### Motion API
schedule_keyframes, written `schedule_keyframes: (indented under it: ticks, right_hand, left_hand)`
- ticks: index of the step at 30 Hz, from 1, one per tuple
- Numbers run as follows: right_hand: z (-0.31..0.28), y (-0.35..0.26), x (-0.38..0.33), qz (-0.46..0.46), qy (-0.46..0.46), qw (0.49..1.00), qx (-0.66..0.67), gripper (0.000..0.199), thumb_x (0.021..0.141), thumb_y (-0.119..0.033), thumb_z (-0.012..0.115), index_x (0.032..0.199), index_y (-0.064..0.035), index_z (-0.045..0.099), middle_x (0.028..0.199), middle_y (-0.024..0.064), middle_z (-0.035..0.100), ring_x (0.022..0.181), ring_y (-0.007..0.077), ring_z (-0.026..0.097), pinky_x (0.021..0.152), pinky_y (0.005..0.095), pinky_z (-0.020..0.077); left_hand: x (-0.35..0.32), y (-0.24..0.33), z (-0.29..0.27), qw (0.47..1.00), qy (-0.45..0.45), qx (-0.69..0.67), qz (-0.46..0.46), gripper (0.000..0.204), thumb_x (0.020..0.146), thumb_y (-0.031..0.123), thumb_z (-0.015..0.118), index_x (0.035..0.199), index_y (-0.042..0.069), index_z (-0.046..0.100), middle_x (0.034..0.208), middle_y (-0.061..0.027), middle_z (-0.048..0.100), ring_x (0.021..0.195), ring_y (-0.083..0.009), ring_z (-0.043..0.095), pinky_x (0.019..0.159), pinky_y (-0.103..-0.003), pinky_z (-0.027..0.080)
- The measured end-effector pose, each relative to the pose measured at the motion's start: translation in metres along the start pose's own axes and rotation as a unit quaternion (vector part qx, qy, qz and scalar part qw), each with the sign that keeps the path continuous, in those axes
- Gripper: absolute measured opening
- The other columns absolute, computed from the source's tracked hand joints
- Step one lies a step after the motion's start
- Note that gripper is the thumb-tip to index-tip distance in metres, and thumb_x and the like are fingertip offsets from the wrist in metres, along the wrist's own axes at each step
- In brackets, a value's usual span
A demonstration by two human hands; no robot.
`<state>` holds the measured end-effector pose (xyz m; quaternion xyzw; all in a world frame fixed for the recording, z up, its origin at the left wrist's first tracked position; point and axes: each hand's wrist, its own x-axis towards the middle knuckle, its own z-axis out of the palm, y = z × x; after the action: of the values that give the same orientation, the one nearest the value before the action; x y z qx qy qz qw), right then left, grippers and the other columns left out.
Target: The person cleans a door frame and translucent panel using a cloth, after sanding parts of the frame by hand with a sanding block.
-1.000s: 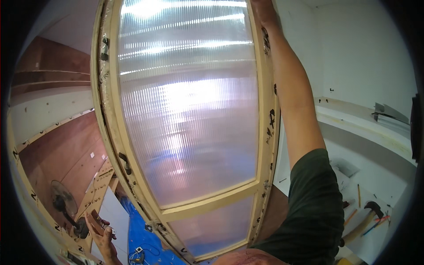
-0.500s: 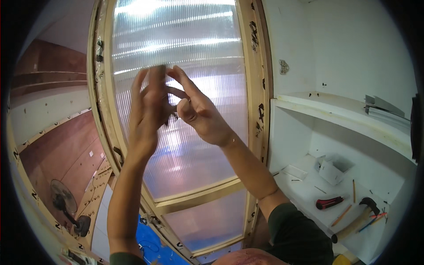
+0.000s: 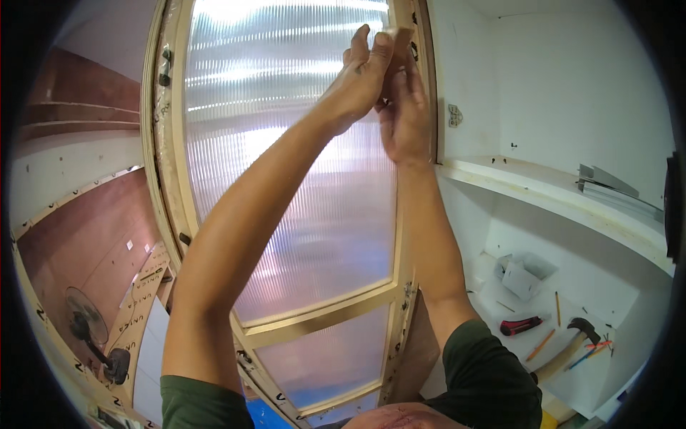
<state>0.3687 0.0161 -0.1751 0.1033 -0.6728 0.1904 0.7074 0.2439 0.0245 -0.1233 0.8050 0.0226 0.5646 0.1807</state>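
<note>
A tall door-like wooden frame point(image 3: 314, 325) holds a ribbed translucent panel point(image 3: 300, 207). At the upper part of the frame's right upright, my left hand point(image 3: 361, 82) is closed on a small flat brown block point(image 3: 404, 41), thumb raised along it. Just below the block, close against the same upright, is my right hand point(image 3: 409, 129). Its fingers reach up beside the block and look bent. Something dark shows between the two palms, too small and shaded to name.
On the right stand white shelves point(image 3: 529, 175) with a metal hinge point(image 3: 455, 115) on the side wall. The lower shelf bears a hammer point(image 3: 572, 350), a red utility knife point(image 3: 520, 326), pencils point(image 3: 541, 344) and an open white box point(image 3: 522, 279). A fan point(image 3: 89, 322) stands at lower left.
Both hands have moved up and to the right, from the middle of the panel to the frame's right upright. The brown block has gone with the left hand. The view has shifted slightly.
</note>
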Motion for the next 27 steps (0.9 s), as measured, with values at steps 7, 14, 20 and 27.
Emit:
schedule_keyframes:
  ticks: [7, 14, 20, 27]
  right_hand:
    - [-0.062, 0.012, 0.048, 0.023, 0.115, 0.991, 0.063, 0.048, 0.101, -0.038, 0.065, 0.131, -0.0022, 0.056, 0.114, 0.0118, 0.067, 0.1, 0.0266, 0.068, 0.086, 0.0417, 0.0581]
    - [-0.098, 0.006, 0.132, -0.079, 0.183, 0.935, -0.293, 0.045, 0.096, -0.034, 0.073, 0.131, -0.0057, 0.066, 0.104, 0.0037, 0.069, 0.091, 0.0156, 0.064, 0.082, 0.0324, 0.0511]
    - [-0.12, 0.034, 0.21, -0.231, 0.135, 0.754, -0.6, 0.037, 0.092, -0.027, 0.074, 0.119, -0.0021, 0.069, 0.099, 0.0083, 0.069, 0.085, 0.023, 0.063, 0.081, 0.0357, 0.0513]
    - [-0.092, 0.022, 0.211, -0.197, 0.142, 0.669, -0.703, 0.034, 0.092, -0.027, 0.069, 0.101, 0.0056, 0.069, 0.083, 0.0294, 0.068, 0.079, 0.0428, 0.068, 0.072, 0.0481, 0.0519]
  left_hand:
    - [-0.089, 0.071, -0.094, 0.927, 0.058, 0.329, 0.169, 0.074, 0.093, 0.052, 0.072, 0.148, 0.009, 0.051, 0.144, -0.0196, 0.055, 0.128, -0.0347, 0.057, 0.102, -0.05, 0.051]
    - [-0.208, 0.056, -0.193, 0.794, 0.17, 0.572, 0.119, 0.046, 0.099, 0.028, 0.068, 0.138, 0.007, 0.058, 0.138, -0.0174, 0.057, 0.126, -0.033, 0.056, 0.107, -0.046, 0.045]
    - [-0.252, 0.022, -0.203, 0.752, 0.166, 0.634, 0.072, 0.057, 0.089, 0.027, 0.076, 0.139, 0.007, 0.058, 0.15, -0.0148, 0.048, 0.145, -0.0383, 0.036, 0.12, -0.05, 0.033]
    - [-0.248, 0.0, -0.205, 0.766, 0.17, 0.614, 0.079, 0.049, 0.087, 0.027, 0.076, 0.131, 0.008, 0.065, 0.15, -0.0137, 0.049, 0.15, -0.0373, 0.031, 0.124, -0.052, 0.028]
